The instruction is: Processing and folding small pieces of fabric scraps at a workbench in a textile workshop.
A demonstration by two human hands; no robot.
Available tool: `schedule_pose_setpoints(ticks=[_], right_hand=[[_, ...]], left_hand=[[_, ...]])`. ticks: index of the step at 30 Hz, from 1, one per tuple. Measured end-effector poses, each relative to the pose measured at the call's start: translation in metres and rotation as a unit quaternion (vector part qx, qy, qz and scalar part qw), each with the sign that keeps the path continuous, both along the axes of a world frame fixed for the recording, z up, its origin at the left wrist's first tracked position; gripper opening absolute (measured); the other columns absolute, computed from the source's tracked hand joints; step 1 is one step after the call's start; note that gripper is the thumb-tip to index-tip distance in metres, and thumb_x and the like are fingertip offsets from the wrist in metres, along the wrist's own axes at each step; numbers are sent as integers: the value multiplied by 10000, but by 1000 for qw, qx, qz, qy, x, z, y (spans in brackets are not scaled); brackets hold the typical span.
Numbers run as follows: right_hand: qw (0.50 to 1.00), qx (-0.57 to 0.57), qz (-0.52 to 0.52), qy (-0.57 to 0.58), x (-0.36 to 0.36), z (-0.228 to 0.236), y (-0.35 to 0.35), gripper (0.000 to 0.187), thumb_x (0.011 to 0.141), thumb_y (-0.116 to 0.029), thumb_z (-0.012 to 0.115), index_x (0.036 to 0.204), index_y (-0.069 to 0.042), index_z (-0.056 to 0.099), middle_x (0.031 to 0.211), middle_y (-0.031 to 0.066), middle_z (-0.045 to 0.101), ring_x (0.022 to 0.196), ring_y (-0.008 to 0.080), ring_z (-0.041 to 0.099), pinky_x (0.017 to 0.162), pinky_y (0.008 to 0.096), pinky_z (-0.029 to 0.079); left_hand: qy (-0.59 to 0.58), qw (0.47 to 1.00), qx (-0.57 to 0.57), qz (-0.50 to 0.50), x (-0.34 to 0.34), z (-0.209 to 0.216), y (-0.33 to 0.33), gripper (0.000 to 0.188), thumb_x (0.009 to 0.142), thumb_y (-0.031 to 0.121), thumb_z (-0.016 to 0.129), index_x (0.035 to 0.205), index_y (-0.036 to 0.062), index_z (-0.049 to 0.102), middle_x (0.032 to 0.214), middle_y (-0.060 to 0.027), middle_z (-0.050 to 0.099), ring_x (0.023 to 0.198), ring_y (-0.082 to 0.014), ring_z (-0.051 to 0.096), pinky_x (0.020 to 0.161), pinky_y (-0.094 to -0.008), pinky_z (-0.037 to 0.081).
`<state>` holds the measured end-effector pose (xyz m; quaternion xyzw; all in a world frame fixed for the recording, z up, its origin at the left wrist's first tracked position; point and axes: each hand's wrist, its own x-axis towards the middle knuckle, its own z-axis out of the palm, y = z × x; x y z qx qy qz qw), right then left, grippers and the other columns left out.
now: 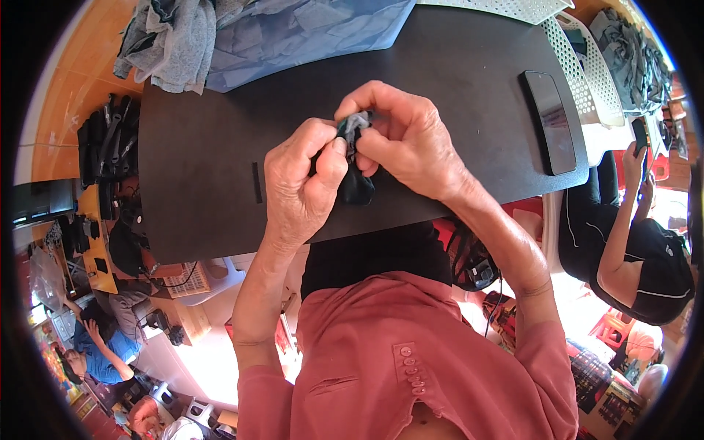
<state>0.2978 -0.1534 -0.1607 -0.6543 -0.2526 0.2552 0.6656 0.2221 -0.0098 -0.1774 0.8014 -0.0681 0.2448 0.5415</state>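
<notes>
Above the dark table (205, 147), both my hands are closed on one small piece of bunched fabric (357, 189), black with a grey part at its top. My left hand (299, 176) pinches it from the left between thumb and fingers. From the right, my right hand (411, 143) grips the grey upper part with curled fingers. The black end dangles below my fingertips. Much of the fabric is hidden by my fingers, so its exact kind does not show.
A short black strip (257, 182) lies left of my hands, and a black phone (550, 123) at the right. Along the far edge stand a blue translucent bin (308, 44) with grey cloth (180, 48) beside it and white perforated baskets (568, 66). A person (631, 257) sits at the right.
</notes>
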Motion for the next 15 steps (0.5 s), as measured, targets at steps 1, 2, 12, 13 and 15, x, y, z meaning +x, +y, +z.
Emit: schedule_pose_setpoints(ticks=[1, 2, 12, 13, 15], right_hand=[[996, 46, 30, 68, 1, -2, -1, 175, 813, -14, 545, 981, 25, 578, 777, 63, 631, 677, 116, 643, 647, 236, 543], [996, 47, 33, 66, 2, 0, -3, 175, 813, -14, 545, 981, 25, 578, 777, 63, 631, 677, 116, 643, 647, 236, 543], [989, 74, 24, 125, -2, -9, -6, 152, 844, -15, 564, 974, 63, 558, 895, 114, 646, 808, 155, 671, 697, 249, 562], [996, 45, -4, 81, -3, -10, -4, 124, 836, -13, 570, 939, 54, 553, 808, 98, 645, 738, 139, 665, 651, 245, 550], [999, 15, -34, 35, -5, -7, -1, 99, 828, -11, 576, 904, 45, 547, 722, 82, 645, 668, 123, 658, 604, 241, 537]], left_hand=[[6, 1000, -22, 1, -1, 0, 0, 52, 846, -17, 524, 795, -13, 536, 702, -64, 565, 589, -102, 504, 527, -268, 422], [11, 999, -44, 1, -1, 0, 0, 53, 849, -13, 521, 800, -14, 540, 694, -64, 565, 586, -96, 497, 524, -263, 417], [7, 1000, -1, 10, 2, -8, 3, 18, 811, -13, 543, 804, -25, 532, 700, -96, 557, 596, -158, 525, 547, -296, 433], [-26, 999, 25, 12, 3, -7, 1, 21, 802, -22, 547, 805, -25, 526, 708, -104, 549, 605, -190, 526, 552, -305, 436], [-60, 997, 51, 13, 3, -7, 0, 33, 793, -30, 551, 805, -24, 520, 715, -112, 542, 614, -223, 527, 558, -315, 438]])
